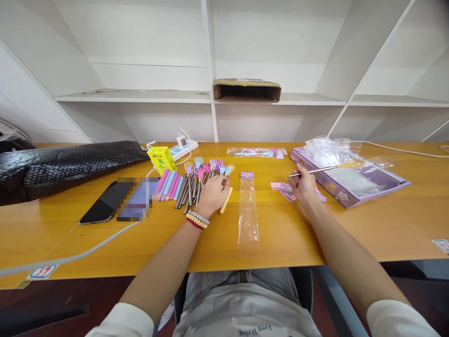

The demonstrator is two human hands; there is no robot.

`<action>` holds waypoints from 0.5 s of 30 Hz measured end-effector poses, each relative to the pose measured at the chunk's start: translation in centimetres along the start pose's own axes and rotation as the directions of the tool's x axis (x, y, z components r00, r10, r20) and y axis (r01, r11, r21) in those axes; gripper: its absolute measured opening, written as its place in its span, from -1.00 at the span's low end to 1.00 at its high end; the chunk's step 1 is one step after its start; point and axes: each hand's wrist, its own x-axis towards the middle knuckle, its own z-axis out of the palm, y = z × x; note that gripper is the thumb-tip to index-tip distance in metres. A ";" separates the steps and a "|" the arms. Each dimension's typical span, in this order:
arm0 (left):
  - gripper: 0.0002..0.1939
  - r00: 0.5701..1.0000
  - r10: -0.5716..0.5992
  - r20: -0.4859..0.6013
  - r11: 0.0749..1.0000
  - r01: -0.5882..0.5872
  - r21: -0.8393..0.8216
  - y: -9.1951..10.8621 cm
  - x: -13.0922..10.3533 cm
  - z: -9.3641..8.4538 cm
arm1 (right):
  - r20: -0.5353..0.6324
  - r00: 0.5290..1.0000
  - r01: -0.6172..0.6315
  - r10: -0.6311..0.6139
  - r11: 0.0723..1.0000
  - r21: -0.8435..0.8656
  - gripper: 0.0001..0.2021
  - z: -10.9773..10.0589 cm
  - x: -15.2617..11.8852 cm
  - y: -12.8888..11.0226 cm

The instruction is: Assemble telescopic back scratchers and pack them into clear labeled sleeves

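My right hand [303,183] is closed round a metal rod [317,170] with a yellow hand-shaped head at its far end, held over the purple box. My left hand [214,193] rests beside a yellow handle [226,201], its fingers curled; whether they grip anything is hidden. Left of it lie several metal rods [189,189] with pink, blue, purple and yellow hand-shaped heads. Several pink, purple and blue handles [169,184] sit beside them. A flat clear bag [248,215] with a pink top lies between my hands. Small pink cards [283,189] lie near my right hand.
A purple box [336,193] holds clear bags at the right. A packaged item [257,153] lies at the back. A yellow carton [162,159], power strip [183,150], phone [107,202] and black wrapped bundle [77,166] are on the left, with a white cable in front.
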 end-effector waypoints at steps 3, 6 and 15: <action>-0.84 1.000 -0.006 0.013 1.000 0.006 0.007 0.0 0.0 0.0 | 0.051 0.997 -0.060 0.066 0.993 -0.104 -0.63 -0.2 0.1 0.4; -0.83 0.999 -0.007 0.038 1.000 0.006 0.026 0.1 0.0 -0.1 | 0.128 0.986 -0.078 0.105 0.977 -0.200 -0.66 -0.1 -0.2 0.9; -0.73 0.981 -0.008 0.195 0.943 -0.058 0.327 0.3 -0.6 0.2 | 0.212 0.964 -0.084 0.160 0.940 -0.329 -0.63 0.9 -1.6 1.0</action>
